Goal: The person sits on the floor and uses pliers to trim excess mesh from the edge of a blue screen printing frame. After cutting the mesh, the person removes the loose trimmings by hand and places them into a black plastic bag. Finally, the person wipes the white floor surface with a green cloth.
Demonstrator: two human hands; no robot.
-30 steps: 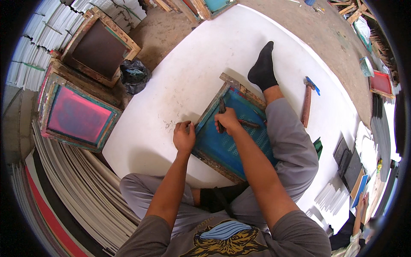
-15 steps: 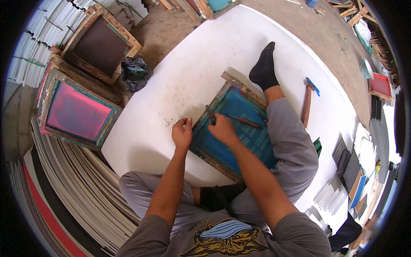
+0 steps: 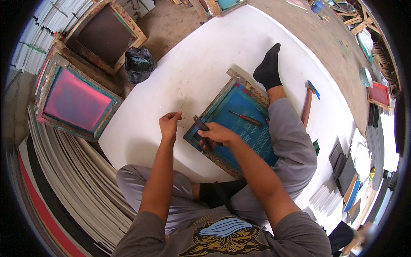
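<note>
A wooden screen-printing frame (image 3: 212, 160) with blue mesh (image 3: 237, 100) lies slantwise between my legs on a white sheet. My right hand (image 3: 218, 134) grips dark metal pincers (image 3: 199, 124), their jaws over the frame's left rail; whether they touch the wood I cannot tell. Left of that rail, above the white surface, my left hand (image 3: 169, 124) is closed with thumb and fingertips together; anything in the pinch is too small to make out. A screwdriver (image 3: 248, 118) with a red and black handle rests on the mesh.
Beyond my outstretched foot (image 3: 269, 68), to the right, lies a hammer-like tool (image 3: 307, 105) with a blue head. A black plastic bag (image 3: 139, 64) sits at the sheet's left edge. Other frames, one with pink mesh (image 3: 77, 100), lean behind it. Stacked sheets (image 3: 72, 162) fill the left side.
My right hand has drawn the pincers left and toward me, from the mesh area to the left rail. My left hand has moved left, away from the frame. The view has shifted slightly.
</note>
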